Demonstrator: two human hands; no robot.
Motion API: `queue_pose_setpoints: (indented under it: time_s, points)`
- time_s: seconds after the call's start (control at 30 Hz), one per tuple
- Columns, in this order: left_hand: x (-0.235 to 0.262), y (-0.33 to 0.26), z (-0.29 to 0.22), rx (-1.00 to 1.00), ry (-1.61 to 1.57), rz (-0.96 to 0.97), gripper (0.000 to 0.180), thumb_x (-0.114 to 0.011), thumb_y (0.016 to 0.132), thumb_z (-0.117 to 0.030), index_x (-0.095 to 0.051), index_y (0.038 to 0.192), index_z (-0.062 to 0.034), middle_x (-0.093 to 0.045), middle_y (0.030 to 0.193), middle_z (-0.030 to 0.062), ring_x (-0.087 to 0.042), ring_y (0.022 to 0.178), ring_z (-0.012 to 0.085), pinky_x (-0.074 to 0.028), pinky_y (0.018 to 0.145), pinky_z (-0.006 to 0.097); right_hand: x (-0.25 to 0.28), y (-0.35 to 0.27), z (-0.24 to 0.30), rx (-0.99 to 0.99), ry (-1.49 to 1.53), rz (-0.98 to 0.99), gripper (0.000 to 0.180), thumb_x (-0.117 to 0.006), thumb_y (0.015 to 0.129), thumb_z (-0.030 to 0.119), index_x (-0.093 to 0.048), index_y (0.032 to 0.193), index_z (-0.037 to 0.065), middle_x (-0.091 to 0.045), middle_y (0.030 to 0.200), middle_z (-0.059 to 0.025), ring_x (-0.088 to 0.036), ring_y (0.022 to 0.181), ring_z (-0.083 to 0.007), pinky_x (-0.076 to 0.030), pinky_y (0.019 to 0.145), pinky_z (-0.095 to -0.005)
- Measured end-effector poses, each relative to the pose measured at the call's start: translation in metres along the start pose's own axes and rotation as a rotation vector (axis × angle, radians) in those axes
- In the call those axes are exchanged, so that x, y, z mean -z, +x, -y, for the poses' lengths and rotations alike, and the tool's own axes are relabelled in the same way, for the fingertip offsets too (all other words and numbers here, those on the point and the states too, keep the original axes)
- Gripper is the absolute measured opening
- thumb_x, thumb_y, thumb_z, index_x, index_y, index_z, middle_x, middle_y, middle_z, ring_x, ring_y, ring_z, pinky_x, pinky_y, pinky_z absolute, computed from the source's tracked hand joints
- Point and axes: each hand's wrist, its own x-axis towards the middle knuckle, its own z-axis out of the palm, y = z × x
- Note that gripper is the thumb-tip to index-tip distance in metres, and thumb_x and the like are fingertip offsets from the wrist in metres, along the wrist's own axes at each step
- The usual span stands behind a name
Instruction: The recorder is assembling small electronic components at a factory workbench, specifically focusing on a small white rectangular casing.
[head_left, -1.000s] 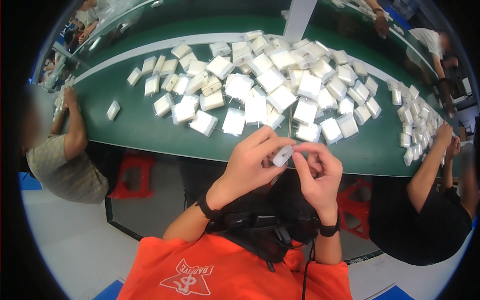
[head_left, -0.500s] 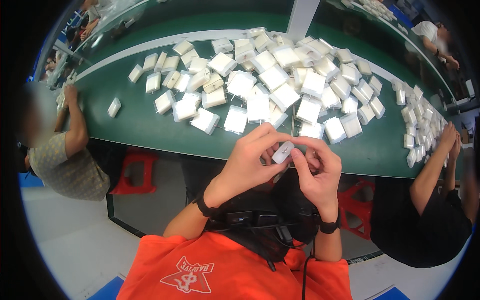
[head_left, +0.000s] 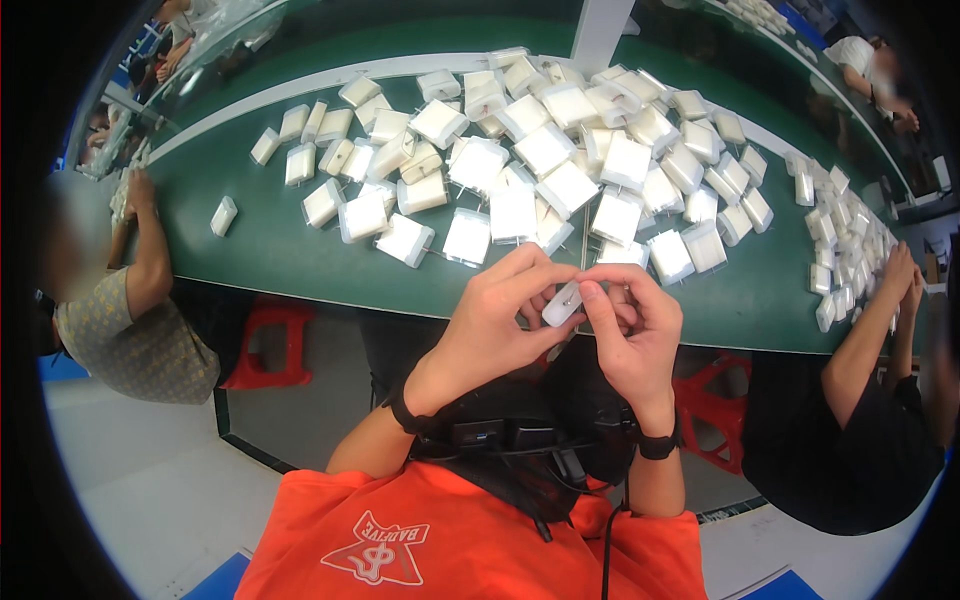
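While both hands (head_left: 505, 312) (head_left: 640, 325) grasp a white block (head_left: 561, 306), white lettering (head_left: 396, 535) marks the orange shirt (head_left: 490, 545).

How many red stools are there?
2 that I can clearly see, both below the near edge of the green table: a red stool on the left and another red stool on the right. More may be hidden under the table or behind people.

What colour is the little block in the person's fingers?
The little block is whitish. It shows best in the head view.
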Motion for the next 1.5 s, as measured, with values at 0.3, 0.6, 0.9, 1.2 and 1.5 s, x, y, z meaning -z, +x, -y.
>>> queue_pose_setpoints:
  time_s: [0.3, 0.6, 0.9, 1.2, 1.5]
  points:
    - [0.006, -0.003, 0.001, 0.047, -0.079, 0.053, 0.042, -0.086, 0.083, 0.002, -0.077, 0.124, -0.0054, -0.064, 0.101, 0.0072, -0.070, 0.079, 0.0177, -0.059, 0.067, 0.029, 0.002, 0.004, 0.013, 0.129, -0.096, 0.046, 0.014, -0.077, 0.091, -0.005, -0.079, 0.103, 0.002, -0.052, 0.068, 0.0001, -0.038, 0.057, -0.0086, -0.028, 0.054, -0.0280]
    - [0.009, -0.014, -0.012, 0.096, -0.155, 0.085, 0.043, -0.087, 0.088, -0.005, -0.075, 0.129, -0.0080, -0.064, 0.114, 0.0055, -0.071, 0.080, 0.0128, -0.060, 0.067, 0.024, 0.002, -0.013, 0.007, 0.086, -0.090, 0.019, 0.011, -0.083, 0.088, 0.000, -0.076, 0.096, 0.001, -0.050, 0.068, 0.0013, -0.035, 0.058, -0.0060, -0.023, 0.055, -0.0270]
    - [0.023, -0.004, 0.001, 0.195, -0.203, 0.178, 0.050, -0.095, 0.083, -0.011, -0.074, 0.128, -0.0056, -0.066, 0.102, 0.0059, -0.066, 0.087, 0.0111, -0.056, 0.065, 0.024, 0.004, 0.000, 0.014, -0.081, 0.013, 0.062, 0.009, -0.078, 0.098, 0.000, -0.071, 0.103, 0.000, -0.035, 0.068, 0.0095, -0.030, 0.063, -0.0005, -0.020, 0.056, -0.0235]
    - [0.010, -0.006, 0.011, 0.023, -0.117, 0.062, 0.056, -0.102, 0.073, -0.016, -0.074, 0.121, -0.0061, -0.061, 0.106, 0.0060, -0.062, 0.082, 0.0188, -0.054, 0.076, 0.031, 0.002, 0.003, 0.028, -0.179, -0.037, 0.102, 0.008, -0.077, 0.099, 0.003, -0.074, 0.106, 0.001, -0.031, 0.064, 0.0074, -0.027, 0.059, -0.0040, -0.023, 0.054, -0.0275]
    - [0.006, -0.009, 0.003, 0.007, -0.175, 0.040, 0.061, -0.100, 0.074, -0.008, -0.073, 0.129, -0.0045, -0.076, 0.119, 0.0094, -0.073, 0.104, 0.0212, -0.061, 0.089, 0.033, 0.013, 0.011, 0.041, -0.221, -0.181, 0.178, 0.010, -0.078, 0.097, 0.004, -0.071, 0.103, 0.001, -0.033, 0.064, 0.0065, -0.027, 0.060, -0.0049, -0.023, 0.055, -0.0279]
